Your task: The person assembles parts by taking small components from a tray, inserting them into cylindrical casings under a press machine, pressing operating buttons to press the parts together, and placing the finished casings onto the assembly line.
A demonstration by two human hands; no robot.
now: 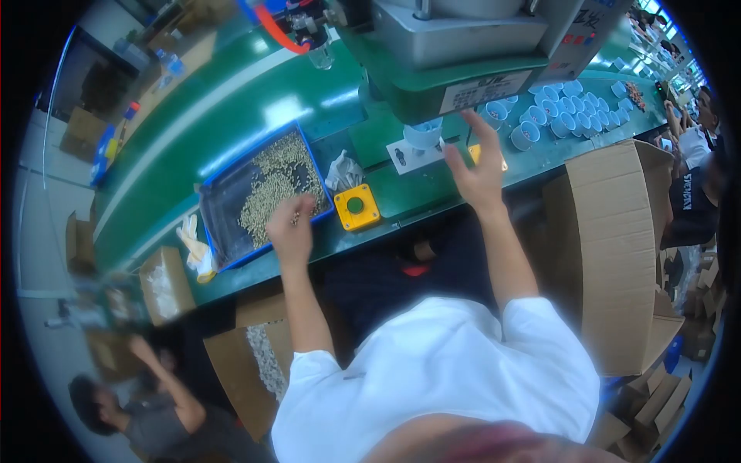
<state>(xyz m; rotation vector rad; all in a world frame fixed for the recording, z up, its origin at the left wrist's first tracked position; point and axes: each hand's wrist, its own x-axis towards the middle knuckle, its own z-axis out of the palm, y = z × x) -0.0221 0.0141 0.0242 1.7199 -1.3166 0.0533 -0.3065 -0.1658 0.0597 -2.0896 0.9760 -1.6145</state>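
Note:
My left hand (291,228) is over the near right edge of a blue-rimmed tray (224,193) holding many small pale parts (270,197). Its fingers are curled together, and what they hold is too small to make out. Raised beside the machine (463,46), my right hand (480,174) has its thumb and fingers spread with nothing between them. A clear cup (423,136) stands on a white plate under the machine, just left of my right hand. Between my hands sits a yellow box with a green button (355,205). A second yellow box (494,157) is partly hidden behind my right hand.
Many clear cups (567,122) stand at the right on the green table (409,202). White gloves (194,247) lie left of the tray. A crumpled clear bag (343,171) is beside it. Cardboard boxes (614,255) flank me. Other people (166,401) are at lower left and far right.

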